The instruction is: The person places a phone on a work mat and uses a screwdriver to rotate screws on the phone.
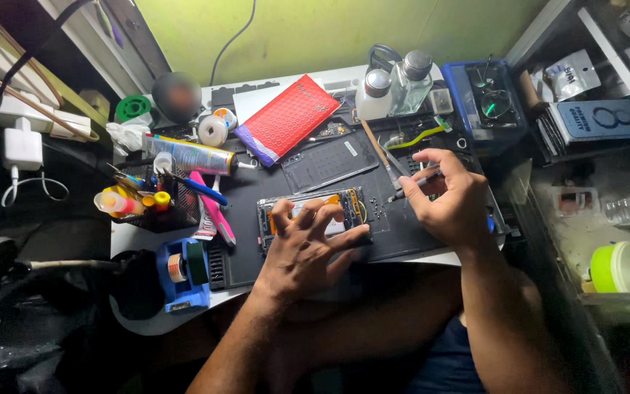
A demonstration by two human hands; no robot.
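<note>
An opened phone (344, 204) with its back off lies on the dark work mat (402, 237), its circuit board and orange parts showing. My left hand (308, 244) rests on it, fingertips spread and pressing on the phone's body. To the right, my right hand (450, 197) grips a thin dark screwdriver (410, 188), tip pointing left toward the phone's right edge. Tiny screws (378, 209) lie on the mat between the phone and that hand. A detached dark back panel (329, 160) lies further back on the mat.
A red padded envelope (289, 117) and two clear bottles (395, 91) stand at the back. A mesh tool holder (162, 201) with pens and a blue tape dispenser (182, 271) sit at left. Shelves of parts (585, 124) fill the right side.
</note>
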